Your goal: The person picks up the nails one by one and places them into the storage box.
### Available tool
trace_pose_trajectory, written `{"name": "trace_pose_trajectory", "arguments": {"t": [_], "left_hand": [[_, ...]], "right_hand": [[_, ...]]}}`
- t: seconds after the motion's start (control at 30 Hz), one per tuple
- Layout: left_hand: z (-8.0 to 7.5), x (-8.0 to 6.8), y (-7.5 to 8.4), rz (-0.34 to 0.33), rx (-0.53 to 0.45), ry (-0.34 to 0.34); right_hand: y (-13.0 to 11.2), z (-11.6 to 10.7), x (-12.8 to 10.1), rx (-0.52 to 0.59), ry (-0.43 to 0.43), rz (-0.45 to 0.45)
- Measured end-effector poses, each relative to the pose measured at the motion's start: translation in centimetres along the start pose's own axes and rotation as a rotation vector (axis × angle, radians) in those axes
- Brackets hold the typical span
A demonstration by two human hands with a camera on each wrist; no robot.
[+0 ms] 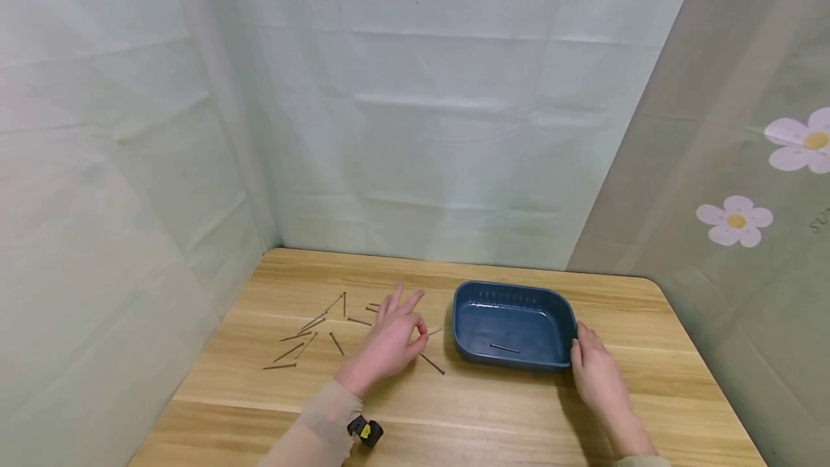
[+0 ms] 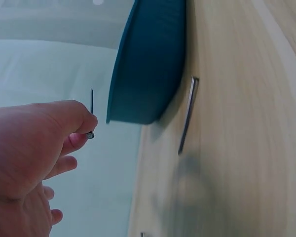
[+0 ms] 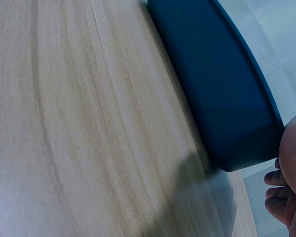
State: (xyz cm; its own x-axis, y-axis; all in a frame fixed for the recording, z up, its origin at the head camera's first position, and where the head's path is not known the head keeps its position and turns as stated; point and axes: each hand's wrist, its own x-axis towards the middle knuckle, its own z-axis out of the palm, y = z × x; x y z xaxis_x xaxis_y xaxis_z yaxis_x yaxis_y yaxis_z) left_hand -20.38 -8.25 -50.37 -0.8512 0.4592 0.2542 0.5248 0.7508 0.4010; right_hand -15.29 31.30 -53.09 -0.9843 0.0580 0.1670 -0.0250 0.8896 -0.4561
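Observation:
My left hand [image 1: 389, 344] is pinching a nail [image 2: 92, 101] between thumb and forefinger, with its other fingers spread. The hand is just left of a dark blue plastic basket [image 1: 512, 364], and the nail points toward it. One nail [image 1: 504, 348] lies on the basket's floor. Against the basket's right end rests my right hand [image 1: 599, 373], its thumb touching near the front corner and its fingers along the outside. Another nail [image 1: 432, 364] lies on the table between the left hand and the basket.
Several loose nails [image 1: 305, 334] are scattered over the left part of the wooden table [image 1: 480, 416]. Pale cloth [image 1: 441, 128] hangs behind the table's back edge and at its sides. The left wrist wears a small black device [image 1: 366, 431].

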Motion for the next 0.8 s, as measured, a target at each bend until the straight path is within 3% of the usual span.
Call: {"name": "trace_pose_trajectory", "arguments": {"t": [0.43,0.8], "left_hand": [[0.8,2.3,2.9,0.044,-0.002,-0.029],[1.3,3.4,4.4,0.101,0.025,-0.033]], "right_hand": [[-0.2,-0.1,0.0,0.005,0.013,-0.016],[-0.1,0.0,0.0,0.01,0.014,-0.007]]}}
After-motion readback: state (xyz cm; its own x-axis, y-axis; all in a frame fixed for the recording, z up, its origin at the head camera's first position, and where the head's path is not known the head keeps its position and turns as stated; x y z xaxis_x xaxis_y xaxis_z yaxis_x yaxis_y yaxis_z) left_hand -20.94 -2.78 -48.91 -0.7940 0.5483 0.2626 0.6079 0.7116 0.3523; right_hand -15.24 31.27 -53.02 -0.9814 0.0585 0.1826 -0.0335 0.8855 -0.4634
